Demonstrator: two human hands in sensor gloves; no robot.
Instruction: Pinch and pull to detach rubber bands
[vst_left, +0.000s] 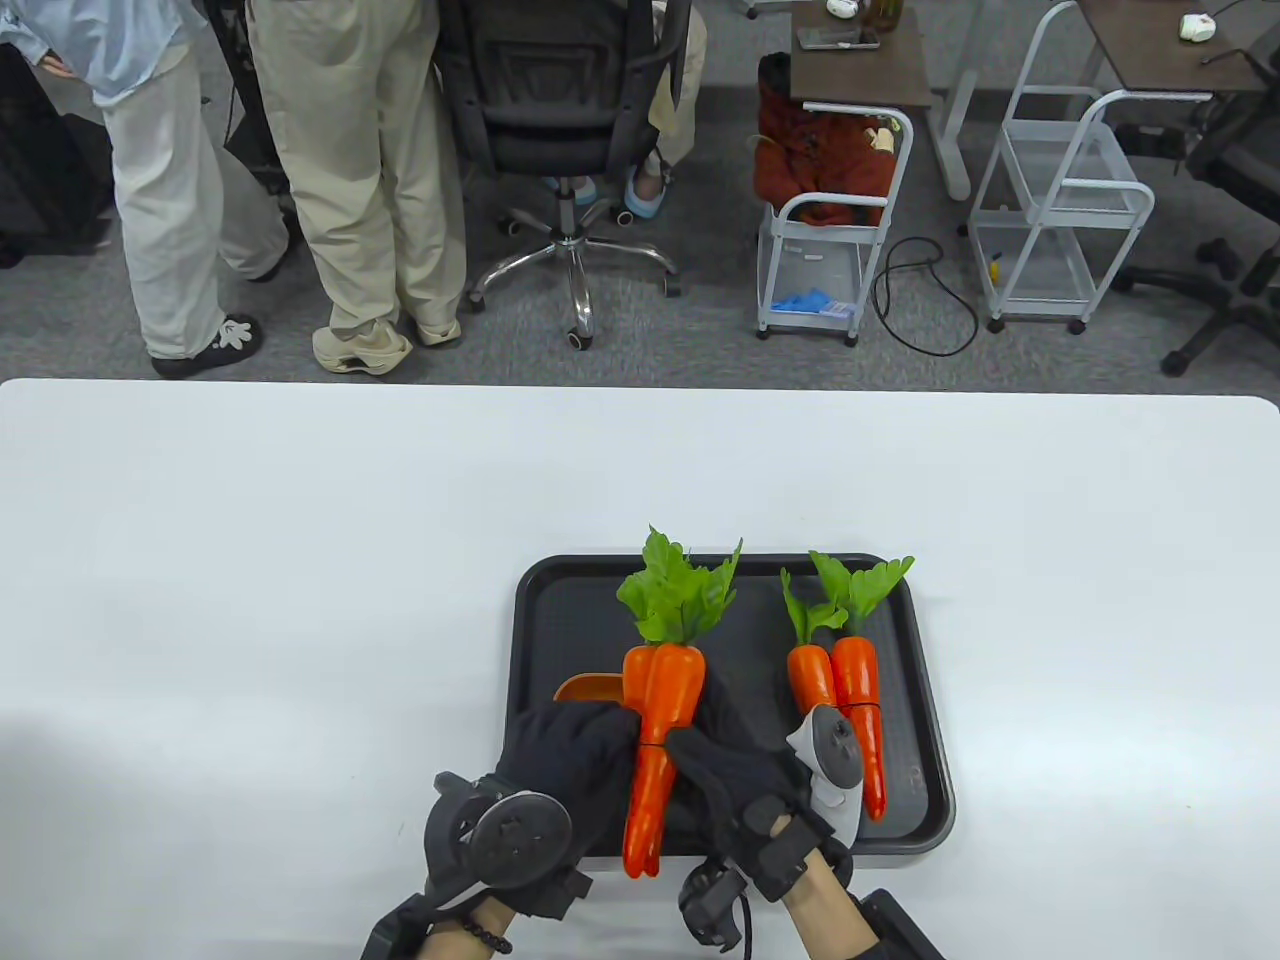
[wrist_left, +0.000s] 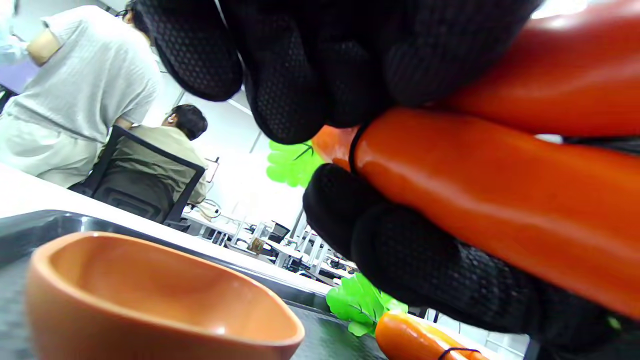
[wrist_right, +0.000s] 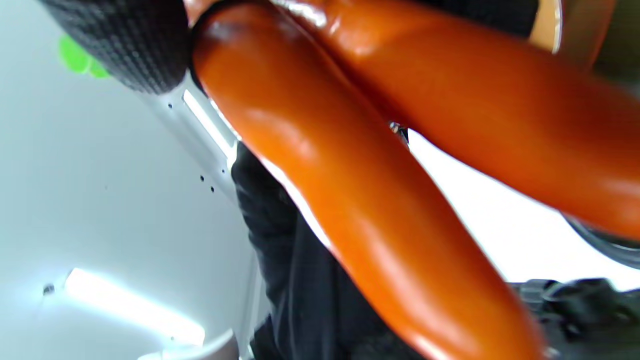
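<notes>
A bundle of two orange toy carrots (vst_left: 655, 735) with green tops is held above the black tray (vst_left: 925, 790) by both gloved hands. A thin black rubber band (vst_left: 652, 746) circles it midway; it also shows in the left wrist view (wrist_left: 354, 147). My left hand (vst_left: 605, 735) grips the bundle from the left, fingers (wrist_left: 310, 75) wrapped over the carrots (wrist_left: 500, 200). My right hand (vst_left: 705, 750) grips it from the right at the band; I cannot tell if it pinches the band. The right wrist view shows the carrots (wrist_right: 350, 200) close up. A second banded bundle (vst_left: 850, 700) lies on the tray's right.
An orange bowl (vst_left: 588, 688) sits on the tray just left of the held bundle, and shows close below my left hand (wrist_left: 150, 295). The white table (vst_left: 250, 560) surrounds the tray. People, a chair and carts stand beyond the far edge.
</notes>
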